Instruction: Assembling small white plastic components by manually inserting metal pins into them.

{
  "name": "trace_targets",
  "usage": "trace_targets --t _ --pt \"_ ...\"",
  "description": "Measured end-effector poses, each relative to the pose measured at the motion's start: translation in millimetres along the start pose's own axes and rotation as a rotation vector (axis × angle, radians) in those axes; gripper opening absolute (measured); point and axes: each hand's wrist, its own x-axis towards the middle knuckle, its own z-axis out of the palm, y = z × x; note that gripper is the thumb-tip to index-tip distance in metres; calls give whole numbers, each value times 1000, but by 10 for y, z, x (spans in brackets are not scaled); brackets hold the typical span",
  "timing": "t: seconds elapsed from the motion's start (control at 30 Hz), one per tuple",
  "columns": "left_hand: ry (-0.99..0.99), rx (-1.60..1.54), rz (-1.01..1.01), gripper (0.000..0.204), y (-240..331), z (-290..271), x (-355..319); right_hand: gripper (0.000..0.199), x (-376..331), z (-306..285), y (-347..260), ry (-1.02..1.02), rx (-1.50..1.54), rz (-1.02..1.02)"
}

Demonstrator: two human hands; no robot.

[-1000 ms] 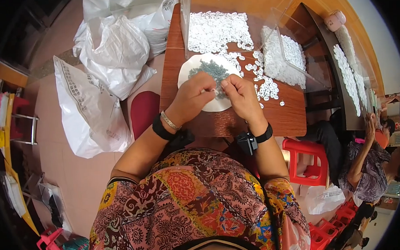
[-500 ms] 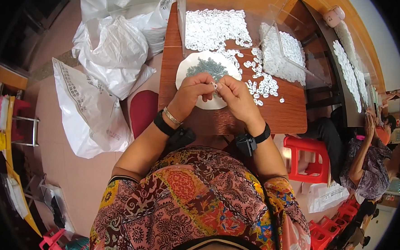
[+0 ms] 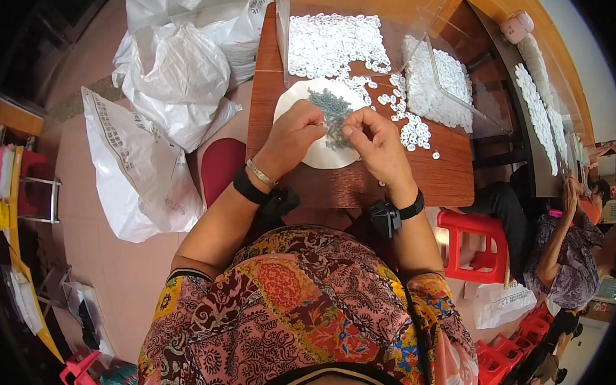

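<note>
Parts [image 3: 329,108] on plate [image 3: 290,101], plate on table [image 3: 450,174], pieces [image 3: 335,45] behind (more at right), sacks [image 3: 184,80] left, stool [image 3: 490,240] right

Bright, soft light; sheen on table [image 3: 346,183]; edges bent, corners black.

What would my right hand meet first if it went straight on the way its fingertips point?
Likely the small grey pieces on the white plate, just beyond your right hand. Its height above them is unclear, so it might pass over and reach the left hand instead.
</note>
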Motion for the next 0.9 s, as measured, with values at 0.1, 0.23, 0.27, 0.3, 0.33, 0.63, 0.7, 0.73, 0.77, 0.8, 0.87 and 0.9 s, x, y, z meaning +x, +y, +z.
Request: trace_targets --t 0.1,0.23,0.27,0.3,0.33,0.63,0.7,0.73,0.77,0.8,0.87,0.9 --pt "-12 57 34 9 51 5 20 11 -20 -29 -26 11 -92 -23" --pt "-160 -158 -194 11 248 68 15 15 -64 -3 -43 5 -161 -83" --pt "-150 -256 -230 13 270 95 13 15 -76 6 -60 12 -170 -107" --pt "-140 -354 -267 15 289 117 15 16 -83 10 -13 34 -95 -117" --pt "-143 -353 -266 15 310 135 20 16 -90 1 -19 37 -95 -117" --pt "-243 -242 -195 15 359 152 32 6 -182 -192 -166 3 52 4" --pt "-255 -179 -157 17 369 169 29 5 -191 -205 -162 -8 2 -33" --pt "-256 -179 -157 17 378 175 30 5 -194 -211 -162 -21 -50 -71" --pt "-256 -167 -134 17 387 180 32 5 -201 -211 -183 -20 -50 -71" --pt "-256 -156 -110 17 392 183 32 5 -210 -207 -221 -28 -105 -73" --pt "-262 -120 -84 17 387 188 28 6 -225 -204 -241 -36 -160 -75" --pt "-267 -84 -58 18 385 189 26 7 -229 -203 -238 -34 -174 -67"
